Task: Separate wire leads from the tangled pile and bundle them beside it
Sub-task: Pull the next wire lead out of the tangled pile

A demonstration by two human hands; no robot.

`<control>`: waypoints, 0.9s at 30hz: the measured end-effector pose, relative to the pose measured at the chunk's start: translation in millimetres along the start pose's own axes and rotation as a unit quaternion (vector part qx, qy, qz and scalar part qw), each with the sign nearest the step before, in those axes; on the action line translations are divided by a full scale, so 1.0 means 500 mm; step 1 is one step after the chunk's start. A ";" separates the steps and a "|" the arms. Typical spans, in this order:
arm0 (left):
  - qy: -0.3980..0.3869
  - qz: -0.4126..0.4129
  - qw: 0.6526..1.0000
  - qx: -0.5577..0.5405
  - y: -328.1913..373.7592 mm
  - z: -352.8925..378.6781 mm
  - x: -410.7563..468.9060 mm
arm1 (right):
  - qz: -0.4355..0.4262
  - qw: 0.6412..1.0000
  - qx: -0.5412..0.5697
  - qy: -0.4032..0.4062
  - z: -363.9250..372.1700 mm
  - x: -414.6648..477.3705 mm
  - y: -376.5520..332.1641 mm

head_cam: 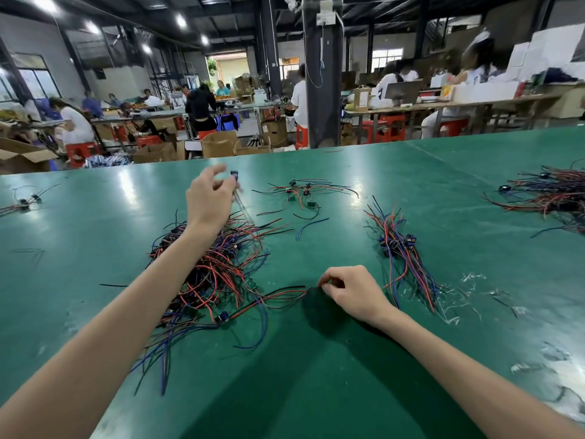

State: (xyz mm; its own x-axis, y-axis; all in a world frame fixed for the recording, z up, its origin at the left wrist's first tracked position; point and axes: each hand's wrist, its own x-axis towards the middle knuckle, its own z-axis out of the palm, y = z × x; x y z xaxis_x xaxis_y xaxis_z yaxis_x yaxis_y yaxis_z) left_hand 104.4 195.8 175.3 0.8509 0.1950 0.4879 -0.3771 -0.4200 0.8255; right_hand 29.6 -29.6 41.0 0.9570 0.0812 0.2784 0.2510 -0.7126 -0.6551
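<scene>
On the glossy green table (316, 375), the right hand (351, 293) pinches red-and-black wire ends (285, 294) from the tangled multicoloured lead pile (218, 267), left. A straighter lead bundle (402, 248) lies right. Farther, the left hand (210, 198), forearm crossing the pile, grips a blurred blue-tipped lead (234, 176).

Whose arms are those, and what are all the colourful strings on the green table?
There is no machine here. The arms belong to a person wearing a camera on their head, so you see what they see. The strings are thin wires: a big tangled pile of them lies on the green table. The left hand is raised over it and pinches one wire lead with a small blue part, a bit blurry. The right hand pinches the ends of some red and black wires low by the table. To the right lies a tidier bundle of leads.
</scene>
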 end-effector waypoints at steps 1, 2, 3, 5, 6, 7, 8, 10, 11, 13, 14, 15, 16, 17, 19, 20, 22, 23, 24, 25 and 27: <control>-0.013 -0.038 0.995 -0.096 0.025 0.002 -0.004 | 0.000 1.000 -0.001 -0.001 0.000 0.001 -0.001; -0.028 -0.076 0.981 -0.176 0.047 0.005 -0.010 | 0.002 1.000 -0.002 -0.001 0.000 0.001 -0.001; -0.047 -0.112 0.963 -0.240 0.068 0.008 -0.021 | 0.005 1.000 -0.003 0.000 0.000 0.001 -0.003; -0.094 -0.173 0.924 -0.328 0.100 0.017 -0.051 | 0.004 1.000 0.001 0.006 -0.001 -0.001 -0.003; -0.121 -0.197 0.906 -0.354 0.108 0.024 -0.067 | 0.000 1.000 0.007 0.008 -0.001 -0.002 -0.002; -0.146 -0.219 0.888 -0.377 0.111 0.032 -0.084 | -0.004 1.000 0.012 0.011 -0.001 -0.003 -0.002; -0.166 -0.240 0.870 -0.398 0.109 0.040 -0.099 | -0.007 1.000 0.015 0.014 -0.002 -0.004 -0.002; -0.195 -0.286 0.836 -0.427 0.100 0.058 -0.129 | -0.014 1.000 0.015 0.016 -0.003 -0.004 -0.002; -0.203 -0.304 0.825 -0.431 0.094 0.069 -0.143 | -0.015 1.000 0.016 0.016 -0.003 -0.004 -0.002; -0.204 -0.321 0.823 -0.423 0.074 0.091 -0.166 | -0.007 0.999 0.028 0.015 -0.002 -0.003 -0.001; -0.199 -0.323 0.824 -0.420 0.062 0.103 -0.177 | -0.001 0.999 0.036 0.014 -0.002 -0.002 -0.002; -0.194 -0.328 0.824 -0.419 0.050 0.114 -0.187 | 0.004 0.999 0.045 0.011 -0.003 -0.001 -0.002; -0.187 -0.336 0.821 -0.422 0.037 0.125 -0.197 | 0.007 0.998 0.059 0.005 -0.005 0.000 -0.003; -0.183 -0.345 0.817 -0.423 0.026 0.134 -0.208 | 0.008 0.996 0.084 -0.002 -0.009 0.001 -0.004; -0.178 -0.360 0.815 -0.417 0.009 0.147 -0.228 | 0.018 0.986 0.164 -0.007 -0.016 0.001 -0.006; -0.176 -0.363 0.817 -0.411 0.001 0.153 -0.237 | 0.028 0.977 0.209 -0.004 -0.020 0.001 -0.007; -0.170 -0.359 0.831 -0.390 -0.010 0.160 -0.256 | 0.063 0.952 0.298 0.006 -0.026 0.003 -0.009; -0.168 -0.353 0.840 -0.377 -0.014 0.162 -0.265 | 0.078 0.939 0.334 0.010 -0.028 0.004 -0.009; -0.168 -0.345 0.848 -0.366 -0.017 0.163 -0.274 | 0.087 0.930 0.357 0.012 -0.029 0.005 -0.009; -0.172 -0.336 0.853 -0.360 -0.021 0.164 -0.281 | 0.087 0.926 0.366 0.016 -0.029 0.006 -0.010; -0.183 -0.318 0.860 -0.355 -0.025 0.164 -0.289 | 0.081 0.925 0.370 0.021 -0.029 0.005 -0.012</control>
State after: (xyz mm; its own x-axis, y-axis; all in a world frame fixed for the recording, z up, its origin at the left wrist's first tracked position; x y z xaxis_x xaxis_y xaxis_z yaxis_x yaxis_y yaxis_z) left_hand 16.4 100.4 71.2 0.9767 -0.1608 -0.1420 0.1899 0.3403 0.9209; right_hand 28.3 -35.5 55.8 0.9880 -0.0234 0.1525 0.1514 -0.0401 -0.9877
